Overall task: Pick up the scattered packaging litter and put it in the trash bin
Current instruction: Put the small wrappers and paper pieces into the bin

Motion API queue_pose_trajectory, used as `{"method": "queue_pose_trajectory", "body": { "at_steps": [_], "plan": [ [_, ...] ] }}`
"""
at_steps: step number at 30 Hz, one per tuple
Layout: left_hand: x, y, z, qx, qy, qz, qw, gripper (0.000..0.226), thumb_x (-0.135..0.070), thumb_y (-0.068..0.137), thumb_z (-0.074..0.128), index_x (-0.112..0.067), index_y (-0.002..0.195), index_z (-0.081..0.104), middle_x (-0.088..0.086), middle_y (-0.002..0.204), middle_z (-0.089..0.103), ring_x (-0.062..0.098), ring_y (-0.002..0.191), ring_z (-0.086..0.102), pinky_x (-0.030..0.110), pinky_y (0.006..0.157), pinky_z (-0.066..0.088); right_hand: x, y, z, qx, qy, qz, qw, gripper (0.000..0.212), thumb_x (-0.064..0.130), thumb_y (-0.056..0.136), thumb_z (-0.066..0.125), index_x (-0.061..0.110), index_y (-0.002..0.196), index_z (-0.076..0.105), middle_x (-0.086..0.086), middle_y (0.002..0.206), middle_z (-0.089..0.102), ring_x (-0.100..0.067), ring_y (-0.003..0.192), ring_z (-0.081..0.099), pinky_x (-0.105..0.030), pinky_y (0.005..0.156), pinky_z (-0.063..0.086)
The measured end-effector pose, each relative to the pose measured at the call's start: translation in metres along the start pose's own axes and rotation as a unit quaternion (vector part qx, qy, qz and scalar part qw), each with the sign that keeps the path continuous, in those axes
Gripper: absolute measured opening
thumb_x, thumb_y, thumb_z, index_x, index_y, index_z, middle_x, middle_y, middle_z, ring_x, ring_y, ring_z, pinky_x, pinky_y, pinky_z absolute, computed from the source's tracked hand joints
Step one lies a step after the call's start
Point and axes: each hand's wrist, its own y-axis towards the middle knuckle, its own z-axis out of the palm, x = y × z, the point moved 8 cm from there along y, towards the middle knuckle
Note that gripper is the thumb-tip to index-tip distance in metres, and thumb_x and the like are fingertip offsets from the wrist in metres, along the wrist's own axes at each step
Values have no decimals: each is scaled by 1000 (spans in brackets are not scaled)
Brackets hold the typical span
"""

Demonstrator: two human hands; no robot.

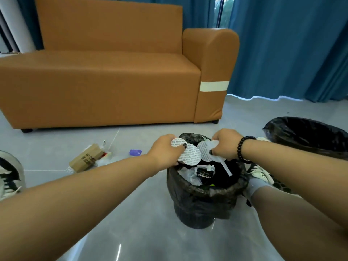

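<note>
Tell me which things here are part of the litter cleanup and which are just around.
Job:
left hand holding round seals
right hand holding wrappers
trash bin
brown box
purple scrap

Just around:
sofa
curtains
second black bag

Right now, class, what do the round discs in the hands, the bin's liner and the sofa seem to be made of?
Discs: probably foil-backed paper seals; thin, white, printed, matte.
Liner: thin black plastic film; crinkled, glossy.
Sofa: likely faux leather; smooth orange surface with a faint sheen.
</note>
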Motion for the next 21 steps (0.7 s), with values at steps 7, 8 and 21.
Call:
{"method": "queue_pose_trajectory", "body": {
  "at_steps": [7, 8, 21],
  "plan": [
    [6, 35, 43, -10, 86, -16, 996, 15, -13, 95, 44, -7, 100, 56, 17, 95, 64, 31, 71, 66, 37, 65, 54, -31, 12, 12, 21, -7, 41, 999, 14, 8, 86, 53, 4, 93, 65, -13, 77, 66, -22, 55, 60, -32, 58, 57],
    [5, 38, 48, -7, 111, -11, 994, 13, -12, 94, 43, -8, 92, 56, 19, 94, 64, 34, 73, 67, 38, 63, 53, -35, 12, 13, 24, -6, 46, 999, 16, 8, 87, 53, 6, 98, 65, -14, 82, 68, -23, 56, 60, -32, 58, 57],
    [2, 61, 66, 12, 106, 22, 994, 16, -11, 97, 44, -19, 99, 57, 6, 70, 59, 26, 69, 58, 46, 72, 55, -45, 17, 22, -17, 31, 22, 999, 28, 16, 88, 60, -3, 107, 66, -18, 100, 70, -31, 84, 69, -40, 73, 58]
  ]
}}
